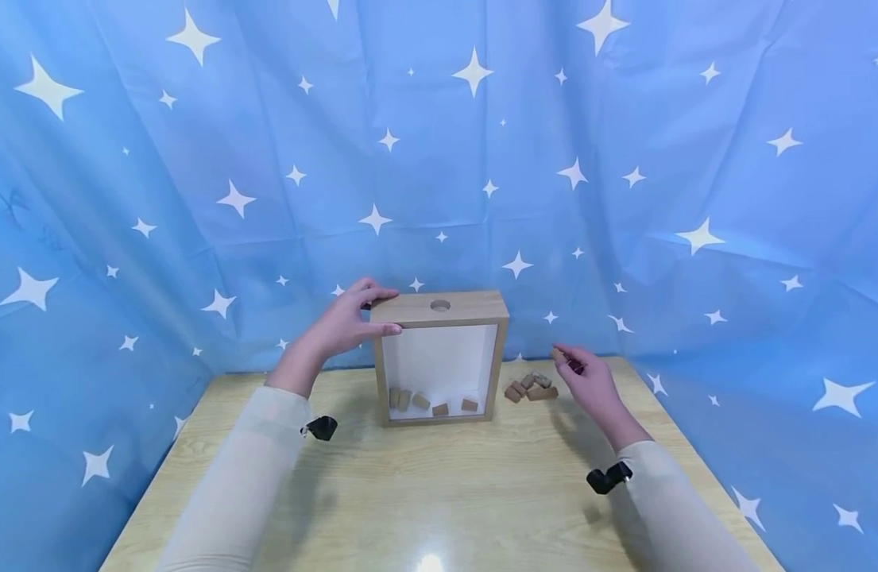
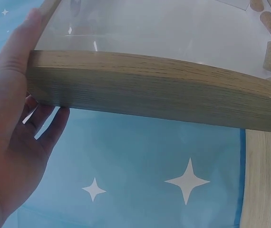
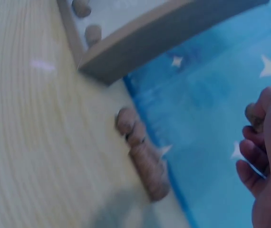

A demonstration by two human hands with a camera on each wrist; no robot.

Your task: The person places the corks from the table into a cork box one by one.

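One wooden box (image 1: 439, 359) stands upright on the table (image 1: 439, 492), near the table's far edge. It has a see-through front and one round hole (image 1: 440, 305) in its top. Five corks (image 1: 430, 402) lie inside the box, on its bottom.

The left hand (image 1: 348, 318) holds the top left corner of the box. Its thumb lies on the top and its fingers curl around the back, as the left wrist view shows.

The right hand (image 1: 587, 381) is in the air to the right of the box, not touching it. It pinches one cork (image 1: 557, 353) between the thumb and fingers. This cork is held lower than the top of the box and off to its right side.

A small pile of corks (image 1: 530, 388) lies on the table just right of the box, below the right hand. About four show there, but they are bunched up, so the count is not sure.

A blue curtain with white stars (image 1: 195, 159) hangs behind the box.
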